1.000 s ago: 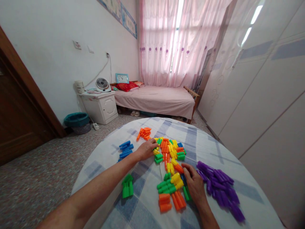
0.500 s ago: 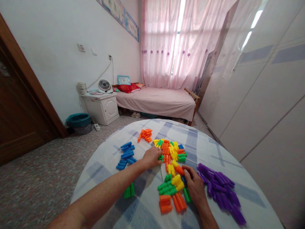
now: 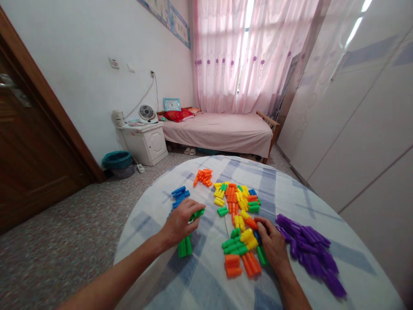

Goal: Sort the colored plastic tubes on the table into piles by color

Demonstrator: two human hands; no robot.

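My left hand [image 3: 181, 224] is closed around green bullet-shaped building blocks [image 3: 197, 213], held above the table left of the middle. Below that hand lies another green group [image 3: 185, 247], and blue blocks [image 3: 180, 193] lie just beyond it, partly covered. My right hand [image 3: 272, 242] has its bent fingertips at an orange block [image 3: 251, 223] joined to a yellow one. A dark blue block [image 3: 257, 237] is partly hidden under these fingers. Between the hands, joined green blocks [image 3: 234, 246], yellow blocks [image 3: 248, 238] and orange blocks [image 3: 251, 264] lie flat.
Purple blocks [image 3: 311, 249] are heaped right of my right hand. Loose orange blocks [image 3: 203, 177] lie at the far side of the round table, which has a checked cloth [image 3: 151, 258]. Beyond stand a bed [image 3: 222, 129], a white cabinet [image 3: 155, 144] and a wardrobe [image 3: 355, 129].
My left hand has moved left from the middle blocks, carrying green blocks. Yellow and green blocks it covered now show. My right hand stays at the orange block; the view has shifted slightly.
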